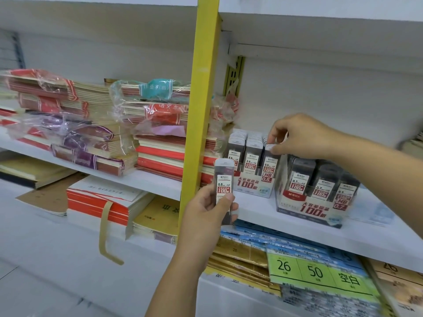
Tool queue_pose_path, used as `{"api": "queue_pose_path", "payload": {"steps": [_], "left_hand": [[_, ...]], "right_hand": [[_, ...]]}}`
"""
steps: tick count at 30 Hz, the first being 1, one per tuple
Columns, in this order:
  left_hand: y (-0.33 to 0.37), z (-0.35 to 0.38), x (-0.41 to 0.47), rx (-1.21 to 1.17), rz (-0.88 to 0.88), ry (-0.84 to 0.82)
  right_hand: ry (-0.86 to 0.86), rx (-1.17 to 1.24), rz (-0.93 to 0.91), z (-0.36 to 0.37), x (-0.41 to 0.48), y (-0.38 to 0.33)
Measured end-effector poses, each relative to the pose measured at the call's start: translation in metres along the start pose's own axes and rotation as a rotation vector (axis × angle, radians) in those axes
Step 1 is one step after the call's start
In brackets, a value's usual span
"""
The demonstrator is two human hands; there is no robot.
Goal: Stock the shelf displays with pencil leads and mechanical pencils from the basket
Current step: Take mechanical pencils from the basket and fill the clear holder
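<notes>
A white shelf (258, 211) runs across a white-backed store rack, split into two bays by a yellow upright post (199, 110). Another white board hangs overhead.

In the left bay, stacks of exercise books (91, 124), many in loose clear wrap, fill the shelf right up to the post. More books lie on the level below. Under the right bay lie blue packs (263, 234), gold sheets (238, 255) and a green label (315, 273) printed 26 and 50.

Two clear display boxes stand side by side on the right bay. The 0.5 display (251, 186) sits nearer the post, the 0.7 display (313, 211) just beside it and further forward. Each shows three columns of dark pencil-lead cases facing front.

The left hand (206, 211) is raised in front of the post and the shelf edge. Its grip is closed round one lead case (223, 179) marked 0.5, held upright with the thumb across the lower label.

The right hand (302, 136) reaches in over the 0.7 display. Its grip pinches the white cap of a second case (271, 156), which stands in the right-hand column of the 0.5 display.
</notes>
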State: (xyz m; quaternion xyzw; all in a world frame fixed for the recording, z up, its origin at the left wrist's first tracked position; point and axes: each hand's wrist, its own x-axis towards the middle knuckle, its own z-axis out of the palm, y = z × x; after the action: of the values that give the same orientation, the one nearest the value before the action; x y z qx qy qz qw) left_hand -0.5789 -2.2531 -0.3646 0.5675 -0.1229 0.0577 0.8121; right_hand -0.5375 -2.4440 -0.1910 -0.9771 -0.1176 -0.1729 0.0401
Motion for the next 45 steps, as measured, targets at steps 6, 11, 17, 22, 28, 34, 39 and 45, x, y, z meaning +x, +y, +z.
{"api": "queue_pose_path", "payload": {"steps": [6, 11, 17, 22, 28, 34, 39, 45], "left_hand": [[0.003, 0.006, -0.002, 0.038, 0.024, -0.014], [0.008, 0.015, -0.003, 0.061, 0.068, -0.053], [0.003, 0.025, 0.004, 0.274, 0.188, -0.041], [-0.014, 0.026, 0.011, 0.830, 0.389, -0.027], [-0.029, 0.028, 0.016, 1.068, 0.455, -0.061], [-0.031, 0.026, 0.015, 1.054, 0.463, -0.050], [-0.031, 0.025, 0.015, 1.033, 0.456, -0.059], [-0.029, 0.023, 0.011, 1.002, 0.424, -0.090]], "right_hand": [[0.166, -0.131, -0.047, 0.001, -0.007, -0.010], [-0.014, 0.330, -0.116, 0.002, -0.044, -0.041], [0.084, 0.459, -0.090, -0.001, -0.056, -0.035], [0.408, 0.313, -0.120, -0.026, -0.048, -0.009], [0.392, 0.057, -0.155, -0.017, -0.036, -0.001], [0.140, 0.072, -0.032, -0.009, -0.021, 0.007], [0.104, -0.054, 0.008, -0.003, -0.011, 0.005], [0.111, -0.077, 0.075, -0.004, -0.011, -0.006]]}}
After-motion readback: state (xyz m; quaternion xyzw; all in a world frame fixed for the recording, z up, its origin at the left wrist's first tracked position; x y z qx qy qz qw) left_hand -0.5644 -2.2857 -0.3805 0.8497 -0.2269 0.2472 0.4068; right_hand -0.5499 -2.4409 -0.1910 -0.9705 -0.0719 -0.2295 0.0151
